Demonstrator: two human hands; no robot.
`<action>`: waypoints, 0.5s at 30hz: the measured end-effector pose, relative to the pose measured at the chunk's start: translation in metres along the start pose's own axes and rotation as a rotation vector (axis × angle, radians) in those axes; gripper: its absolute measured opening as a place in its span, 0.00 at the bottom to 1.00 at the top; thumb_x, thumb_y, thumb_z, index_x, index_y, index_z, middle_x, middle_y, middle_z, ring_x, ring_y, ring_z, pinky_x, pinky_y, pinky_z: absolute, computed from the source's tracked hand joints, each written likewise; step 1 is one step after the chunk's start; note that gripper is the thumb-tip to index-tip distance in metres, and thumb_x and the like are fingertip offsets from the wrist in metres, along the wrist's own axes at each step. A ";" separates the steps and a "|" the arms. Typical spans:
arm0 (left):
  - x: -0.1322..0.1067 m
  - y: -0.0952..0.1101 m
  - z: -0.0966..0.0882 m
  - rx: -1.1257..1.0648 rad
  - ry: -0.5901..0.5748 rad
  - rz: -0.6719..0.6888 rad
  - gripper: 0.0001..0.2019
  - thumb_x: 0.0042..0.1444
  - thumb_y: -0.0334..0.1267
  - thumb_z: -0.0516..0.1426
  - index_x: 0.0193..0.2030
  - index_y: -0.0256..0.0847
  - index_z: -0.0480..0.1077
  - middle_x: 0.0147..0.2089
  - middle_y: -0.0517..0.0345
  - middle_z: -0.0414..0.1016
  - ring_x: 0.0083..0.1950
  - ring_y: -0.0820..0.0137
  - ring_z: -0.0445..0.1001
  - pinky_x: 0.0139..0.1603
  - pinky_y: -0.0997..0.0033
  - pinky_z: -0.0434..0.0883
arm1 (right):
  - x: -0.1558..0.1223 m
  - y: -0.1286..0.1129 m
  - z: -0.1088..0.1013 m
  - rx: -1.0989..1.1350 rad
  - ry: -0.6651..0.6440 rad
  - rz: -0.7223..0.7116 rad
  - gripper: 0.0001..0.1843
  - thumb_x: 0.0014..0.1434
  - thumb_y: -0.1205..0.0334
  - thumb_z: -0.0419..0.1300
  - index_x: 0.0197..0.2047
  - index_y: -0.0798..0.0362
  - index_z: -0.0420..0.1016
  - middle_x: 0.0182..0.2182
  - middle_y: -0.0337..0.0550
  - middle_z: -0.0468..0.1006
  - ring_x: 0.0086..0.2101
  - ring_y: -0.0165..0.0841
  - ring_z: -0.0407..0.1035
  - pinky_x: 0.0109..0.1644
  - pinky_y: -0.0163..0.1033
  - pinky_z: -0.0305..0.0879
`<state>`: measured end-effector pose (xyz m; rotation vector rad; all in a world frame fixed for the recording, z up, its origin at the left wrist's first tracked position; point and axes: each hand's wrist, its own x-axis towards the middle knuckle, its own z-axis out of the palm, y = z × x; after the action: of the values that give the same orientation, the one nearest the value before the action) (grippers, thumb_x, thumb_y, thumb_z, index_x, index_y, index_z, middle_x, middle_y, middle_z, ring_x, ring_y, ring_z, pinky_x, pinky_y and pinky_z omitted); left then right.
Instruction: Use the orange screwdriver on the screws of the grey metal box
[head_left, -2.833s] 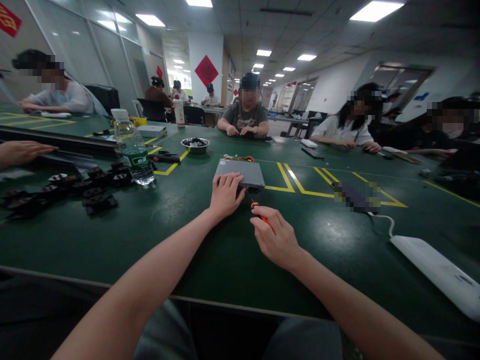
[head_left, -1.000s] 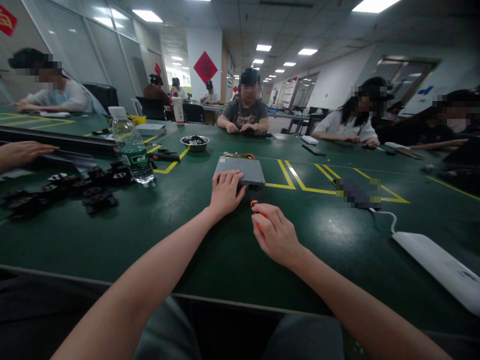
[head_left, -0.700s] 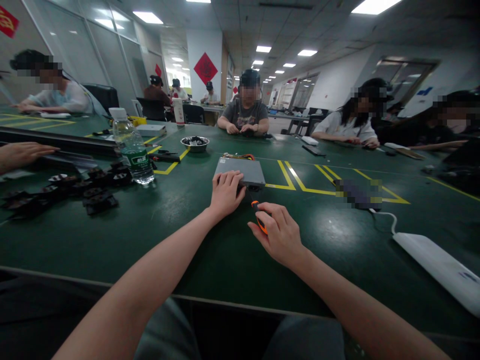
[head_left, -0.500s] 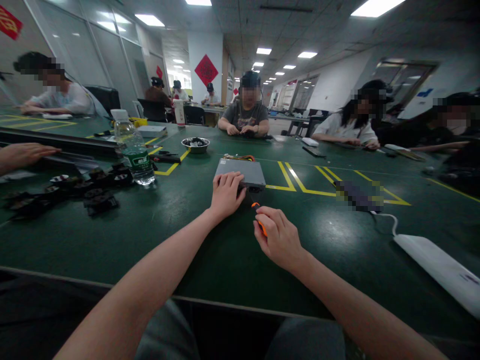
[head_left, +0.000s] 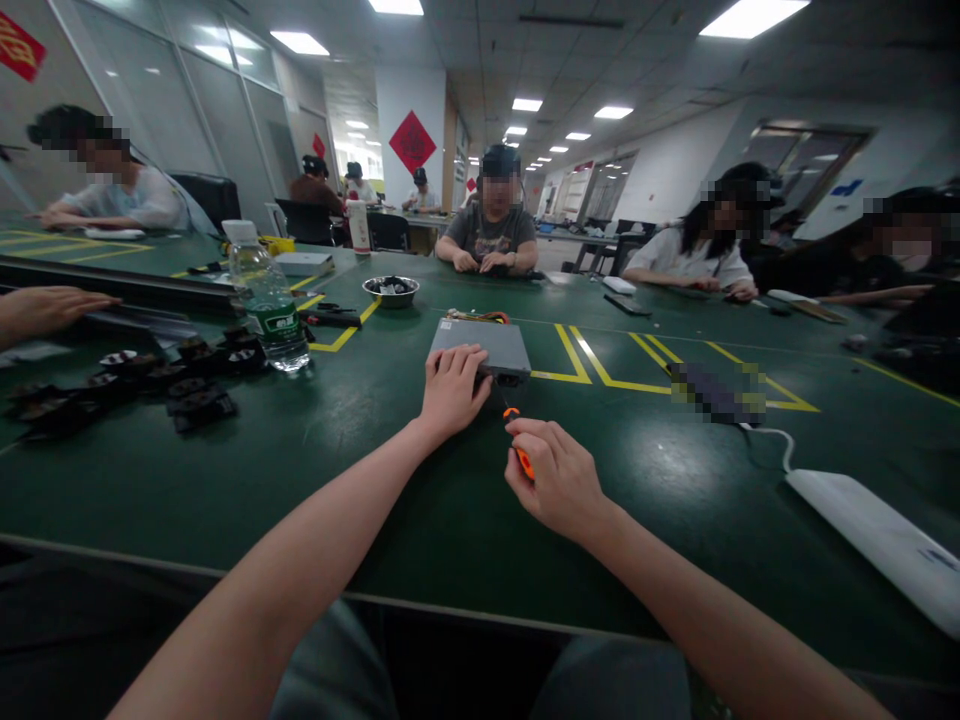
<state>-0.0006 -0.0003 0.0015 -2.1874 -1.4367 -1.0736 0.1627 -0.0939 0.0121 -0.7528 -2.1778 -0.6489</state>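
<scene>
A grey metal computer power supply (head_left: 504,345) lies on the green table, its socket side facing me and coloured cables behind it. My left hand (head_left: 454,385) grips its near left part, fingers over the top and thumb at the front edge. Pinched in the fingers of my right hand (head_left: 559,475) is a screwdriver (head_left: 526,462) with an orange and black handle. Its thin shaft points at the front face of the power supply, below the left thumb. Whether the tip sits in a screw is too small to tell.
To the left stand a water bottle (head_left: 276,310) and several black parts (head_left: 199,400). A metal bowl (head_left: 391,290) with small pieces is farther back. At right lie a blurred dark device (head_left: 716,392) and a white power bank (head_left: 877,540) joined by a cable. Another person's hand (head_left: 56,312) is at far left.
The fingers of my right hand have shifted slightly on the screwdriver, and its handle looks a little turned. My left hand and the power supply stay put.
</scene>
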 end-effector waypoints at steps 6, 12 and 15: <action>0.000 0.000 -0.001 0.000 0.011 0.009 0.15 0.58 0.41 0.50 0.51 0.43 0.62 0.56 0.55 0.66 0.58 0.64 0.60 0.59 0.58 0.50 | 0.001 0.001 -0.002 -0.013 -0.008 0.030 0.04 0.57 0.67 0.53 0.37 0.54 0.60 0.36 0.49 0.70 0.36 0.32 0.66 0.36 0.35 0.66; 0.000 0.000 0.000 0.007 0.020 0.014 0.15 0.58 0.41 0.50 0.51 0.43 0.62 0.56 0.56 0.66 0.57 0.64 0.60 0.59 0.58 0.50 | 0.002 0.001 -0.002 -0.027 -0.071 -0.009 0.06 0.54 0.70 0.53 0.38 0.55 0.62 0.36 0.48 0.71 0.34 0.33 0.65 0.37 0.38 0.65; 0.000 0.000 -0.001 0.006 0.014 0.007 0.15 0.58 0.41 0.50 0.51 0.43 0.62 0.56 0.55 0.66 0.57 0.63 0.60 0.59 0.58 0.51 | 0.002 0.001 -0.002 -0.006 -0.060 0.042 0.05 0.56 0.66 0.53 0.39 0.55 0.62 0.37 0.48 0.71 0.35 0.32 0.66 0.36 0.36 0.64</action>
<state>-0.0009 -0.0008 0.0018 -2.1751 -1.4235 -1.0783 0.1637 -0.0938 0.0151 -0.8288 -2.2094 -0.6193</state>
